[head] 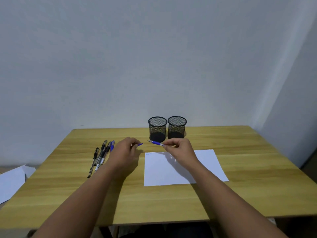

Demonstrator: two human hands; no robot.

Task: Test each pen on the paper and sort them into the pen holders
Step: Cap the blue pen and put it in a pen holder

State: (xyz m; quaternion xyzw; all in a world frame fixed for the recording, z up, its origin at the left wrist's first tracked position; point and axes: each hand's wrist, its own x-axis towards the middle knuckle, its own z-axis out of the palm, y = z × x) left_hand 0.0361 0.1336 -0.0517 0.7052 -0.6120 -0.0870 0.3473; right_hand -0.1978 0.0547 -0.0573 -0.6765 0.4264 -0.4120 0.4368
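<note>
Two bare forearms come in from the bottom edge, with no sleeves anywhere along their visible length. The left hand (126,148) and the right hand (180,148) are bare too: no gloves, and no rings, watch or bands visible. Wrists are plain, the fingers too small for nail detail

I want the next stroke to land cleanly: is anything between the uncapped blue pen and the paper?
Nothing visible. The blue pen is held by the right hand above the paper, whose top edge lies bare below its tip.
</note>
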